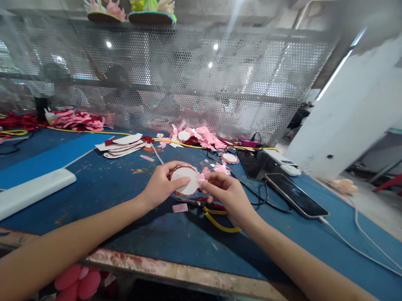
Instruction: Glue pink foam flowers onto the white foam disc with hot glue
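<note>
My left hand [162, 181] grips a round white disc [184, 180] with a reddish rim, thumb lying across its flat face. At the disc's right edge, my right hand [225, 189] pinches a small pink strip [201, 179] between thumb and fingers. The strip touches or nearly touches the rim; exactly how they meet is hard to see. Below both hands, scissors with yellow handles [221, 221] lie on the blue table [152, 243]. A loose pink piece [180, 208] rests left of the scissors.
Behind the hands are a pink scrap pile [207, 136], another white disc [229, 158] and stacked white pieces [125, 145]. On the right lie a phone [297, 195] on a cable and a dark tablet [258, 163]. A long white case [31, 195] lies left. A perforated metal screen [190, 79] stands behind.
</note>
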Demonstrator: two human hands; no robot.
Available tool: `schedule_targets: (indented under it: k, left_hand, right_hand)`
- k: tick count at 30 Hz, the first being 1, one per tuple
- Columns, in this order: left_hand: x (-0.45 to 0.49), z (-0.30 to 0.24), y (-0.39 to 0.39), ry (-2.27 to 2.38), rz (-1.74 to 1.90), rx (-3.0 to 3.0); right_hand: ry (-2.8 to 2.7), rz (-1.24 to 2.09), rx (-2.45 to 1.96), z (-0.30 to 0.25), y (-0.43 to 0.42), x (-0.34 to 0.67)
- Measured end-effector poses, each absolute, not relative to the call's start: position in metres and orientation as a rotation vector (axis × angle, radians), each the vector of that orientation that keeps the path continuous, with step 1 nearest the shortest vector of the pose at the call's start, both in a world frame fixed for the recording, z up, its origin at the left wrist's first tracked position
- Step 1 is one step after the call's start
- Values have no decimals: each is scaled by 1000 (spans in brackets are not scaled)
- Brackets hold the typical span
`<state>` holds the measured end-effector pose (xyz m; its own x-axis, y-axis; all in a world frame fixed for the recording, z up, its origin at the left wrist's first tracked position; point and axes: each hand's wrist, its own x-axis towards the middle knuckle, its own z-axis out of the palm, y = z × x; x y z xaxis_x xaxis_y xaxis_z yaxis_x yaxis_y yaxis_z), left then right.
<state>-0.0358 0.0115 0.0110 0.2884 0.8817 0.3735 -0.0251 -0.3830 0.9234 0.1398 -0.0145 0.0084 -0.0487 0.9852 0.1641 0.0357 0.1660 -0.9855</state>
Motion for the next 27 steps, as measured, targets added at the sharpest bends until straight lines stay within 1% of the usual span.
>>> schedule_targets:
  k: [14, 21, 24, 27]
  left_hand:
    - [-37, 11, 12, 791, 1122, 1737]
    - [-36, 8, 18, 773, 1133, 1737]
    - [-37, 8, 25, 786, 1243, 1551]
    - [-41, 6, 36, 785, 1329, 1190]
  right_hand:
    - [-1449, 1087, -1103, 6, -13, 142]
    - [-1475, 1076, -1114, 3, -11, 140]
    - [-1582, 945, -1128, 5, -12, 143]
    - [-1835, 593, -1236, 12, -10, 152]
